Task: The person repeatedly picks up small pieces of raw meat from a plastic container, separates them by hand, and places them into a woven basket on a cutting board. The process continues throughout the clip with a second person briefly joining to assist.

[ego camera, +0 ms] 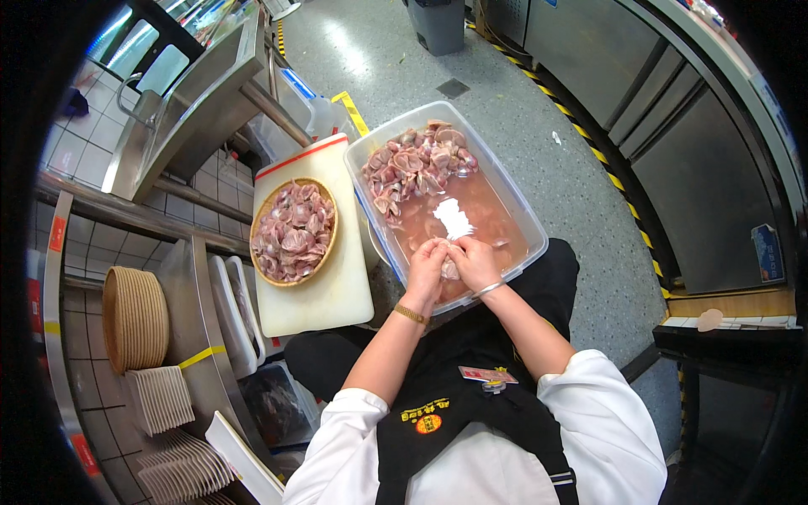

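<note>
My left hand (427,270) and my right hand (477,264) meet over the near end of a clear plastic tub (503,172). Between their fingers they pinch one pale pink piece of meat (450,269), apparently a poultry gizzard; the fingertips partly cover it. Reddish, cloudy water (499,211) fills the tub, with a few pieces showing dimly under a bright glare. At its far end a heap of opened gizzards (413,161) rises above the water. To the left, a round woven basket (336,221) piled with gizzards (295,230) rests on a white cutting board (319,309).
A steel sink counter (189,107) stands at upper left. Stacked woven baskets (136,319) and white trays (161,398) sit on the left shelf. Lidded bins (284,107) lie beyond the board. A grey bin (435,25) stands ahead, and steel cabinets (694,189) line the right.
</note>
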`<state>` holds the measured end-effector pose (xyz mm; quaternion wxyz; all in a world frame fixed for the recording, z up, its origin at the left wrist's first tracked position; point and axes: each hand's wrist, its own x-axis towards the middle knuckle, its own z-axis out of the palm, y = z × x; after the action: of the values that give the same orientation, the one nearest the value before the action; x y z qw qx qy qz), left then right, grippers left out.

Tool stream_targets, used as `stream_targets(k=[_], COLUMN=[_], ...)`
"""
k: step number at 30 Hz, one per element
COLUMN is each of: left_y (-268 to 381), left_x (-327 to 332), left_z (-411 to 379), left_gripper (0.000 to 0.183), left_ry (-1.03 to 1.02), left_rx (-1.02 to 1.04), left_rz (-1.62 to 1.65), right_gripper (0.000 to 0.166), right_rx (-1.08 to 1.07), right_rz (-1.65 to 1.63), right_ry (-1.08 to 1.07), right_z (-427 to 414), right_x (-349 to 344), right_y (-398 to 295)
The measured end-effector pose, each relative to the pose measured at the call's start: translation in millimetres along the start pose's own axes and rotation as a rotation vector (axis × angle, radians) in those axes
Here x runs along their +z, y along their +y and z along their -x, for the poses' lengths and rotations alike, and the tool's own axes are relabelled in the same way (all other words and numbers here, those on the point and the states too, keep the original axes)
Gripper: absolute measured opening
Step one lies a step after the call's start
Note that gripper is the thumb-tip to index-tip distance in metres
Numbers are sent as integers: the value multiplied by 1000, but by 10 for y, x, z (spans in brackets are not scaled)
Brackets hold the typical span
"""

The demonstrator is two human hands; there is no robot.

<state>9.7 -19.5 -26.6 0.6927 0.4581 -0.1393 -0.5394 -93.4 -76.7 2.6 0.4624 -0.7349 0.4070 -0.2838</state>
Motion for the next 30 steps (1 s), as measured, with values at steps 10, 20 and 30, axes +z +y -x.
stream_targets(k=[10, 20, 30], left_y=[-24, -48, -141], left_x=[-35, 135, -481], left_z=[-234, -791, -872], left_gripper=[10, 36, 19], left_ry=[75, 99, 149], left_rx=[-22, -39, -345], left_rz=[-178, -1613, -1013], right_gripper=[34, 35, 30], right_rx=[19, 490, 180], right_rz=[336, 871, 471], right_ry=[-7, -341, -594], right_z=[-283, -921, -964], right_x=[216, 271, 245], right_y=[17, 611, 522])
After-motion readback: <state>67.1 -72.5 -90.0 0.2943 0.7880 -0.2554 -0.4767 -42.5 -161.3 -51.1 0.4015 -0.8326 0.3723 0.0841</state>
